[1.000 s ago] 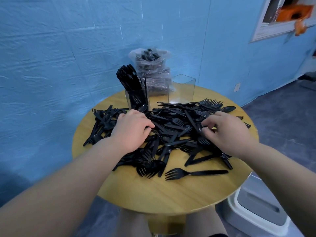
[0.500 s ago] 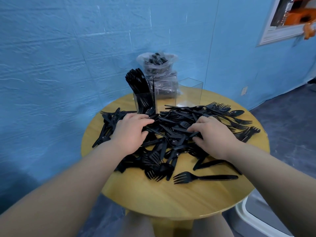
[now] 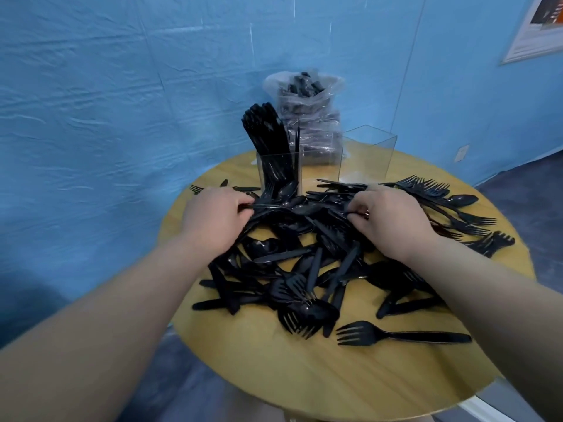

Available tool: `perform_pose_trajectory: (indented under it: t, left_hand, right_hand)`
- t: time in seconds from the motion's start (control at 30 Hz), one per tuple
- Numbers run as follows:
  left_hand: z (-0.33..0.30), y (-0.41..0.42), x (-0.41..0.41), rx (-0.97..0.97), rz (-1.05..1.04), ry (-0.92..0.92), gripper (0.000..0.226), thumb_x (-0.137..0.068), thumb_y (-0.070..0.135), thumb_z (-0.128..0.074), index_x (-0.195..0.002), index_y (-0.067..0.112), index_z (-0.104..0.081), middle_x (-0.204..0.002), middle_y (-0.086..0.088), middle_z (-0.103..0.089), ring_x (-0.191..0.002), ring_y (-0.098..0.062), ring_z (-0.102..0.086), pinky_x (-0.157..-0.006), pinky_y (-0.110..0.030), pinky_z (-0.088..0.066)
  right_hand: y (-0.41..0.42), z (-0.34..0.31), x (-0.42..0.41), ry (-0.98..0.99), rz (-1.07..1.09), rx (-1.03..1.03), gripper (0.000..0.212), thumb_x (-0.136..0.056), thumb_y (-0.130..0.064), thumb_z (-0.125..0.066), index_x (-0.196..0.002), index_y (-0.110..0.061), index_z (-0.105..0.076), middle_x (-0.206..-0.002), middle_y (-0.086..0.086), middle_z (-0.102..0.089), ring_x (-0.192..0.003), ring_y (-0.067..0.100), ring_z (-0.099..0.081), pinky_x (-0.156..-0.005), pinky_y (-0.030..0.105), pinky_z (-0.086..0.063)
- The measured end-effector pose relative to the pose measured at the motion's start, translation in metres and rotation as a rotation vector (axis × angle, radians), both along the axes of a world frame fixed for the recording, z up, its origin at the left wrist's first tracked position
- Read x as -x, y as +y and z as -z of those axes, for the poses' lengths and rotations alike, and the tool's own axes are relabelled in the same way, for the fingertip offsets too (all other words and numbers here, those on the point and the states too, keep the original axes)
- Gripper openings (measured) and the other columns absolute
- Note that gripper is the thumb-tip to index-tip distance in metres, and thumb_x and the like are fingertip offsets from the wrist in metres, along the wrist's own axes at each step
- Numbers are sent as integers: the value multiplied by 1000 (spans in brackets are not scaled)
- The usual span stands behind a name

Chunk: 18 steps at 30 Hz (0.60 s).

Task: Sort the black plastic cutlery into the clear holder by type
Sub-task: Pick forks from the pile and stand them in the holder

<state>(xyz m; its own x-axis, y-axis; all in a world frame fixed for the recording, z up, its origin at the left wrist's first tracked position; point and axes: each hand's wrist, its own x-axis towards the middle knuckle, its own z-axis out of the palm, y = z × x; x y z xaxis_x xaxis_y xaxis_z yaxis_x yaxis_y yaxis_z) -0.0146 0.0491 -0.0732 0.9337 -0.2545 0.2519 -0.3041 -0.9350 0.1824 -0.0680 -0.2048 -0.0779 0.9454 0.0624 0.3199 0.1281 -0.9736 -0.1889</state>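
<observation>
Black cutlery pile (image 3: 320,254) sits mid-tabletop, forks, knives and spoons all tangled, so I work it from both sides at once. Clear holder (image 3: 307,166) stands at the far edge of the tabletop (image 3: 274,376), just behind the pile. Its leftmost compartment is packed with upright pieces, handles up; the middle one looks nearly empty, and a taller clear box to the right is empty. A bagged stack of spare cutlery (image 3: 304,117) stands behind the holder.

Left hand (image 3: 213,220): palm down at the pile's far-left part, grip curled on a few handles lying flat, likely gathering one type. Can't tell which type under my fingers.

Right hand (image 3: 387,220): palm down at the far-right part, grip narrow, fingertips pinching a thin piece in the tangle.

Both forearms reach in from the near edge, angled inward. One lone fork (image 3: 402,335) lies apart near the front edge, easy pick later. Most of the sorting is still to do, I reckon.
</observation>
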Motion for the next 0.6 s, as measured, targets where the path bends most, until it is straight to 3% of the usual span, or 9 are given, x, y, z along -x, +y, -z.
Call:
perform_pose_trajectory:
  t: [0.1, 0.23, 0.33, 0.43, 0.6]
  left_hand:
    - [8, -6, 6, 62, 96, 48, 36, -92, 37, -57, -128, 33, -58, -126, 5, -57, -118, -20, -49, -97, -39, -43]
    - [11, -25, 11, 117, 258, 63, 35, -89, 36, -59, -124, 38, -58, -132, 13, -49, -126, -13, -37, -105, -33, -30]
    - [11, -41, 13, 79, 328, 120, 39, -83, 53, -61, -119, 40, -60, -130, 16, -48, -127, -12, -33, -106, -37, -28]
    - [14, -51, 13, -55, 318, 96, 44, -81, 59, -61, -121, 40, -58, -131, 16, -48, -129, -13, -31, -105, -39, -30]
    - [14, -48, 11, -17, 188, 5, 34, -89, 45, -59, -122, 37, -59, -131, 13, -51, -128, -17, -35, -104, -40, -31]
  right_hand:
    - [5, 0, -3, -64, 42, -53, 11, -88, -25, -62, -95, -17, -63, -93, 1, -65, -87, 25, -58, -75, 34, -47]
    - [-3, -1, 7, -85, 2, -119, 16, -84, -22, -67, -79, -19, -52, -81, -2, -57, -79, 24, -57, -71, 33, -47]
    - [-8, -3, 18, -8, -93, -123, 18, -82, -31, -70, -74, -25, -55, -81, -6, -54, -78, 15, -54, -73, 32, -47]
    - [-8, -3, 25, 72, -113, -76, 18, -81, -45, -66, -79, -29, -59, -87, -9, -53, -86, 10, -47, -75, 26, -40]
    - [-10, -1, 28, 68, -101, -52, 23, -83, -48, -63, -89, -26, -64, -87, -11, -52, -88, 10, -43, -74, 24, -35]
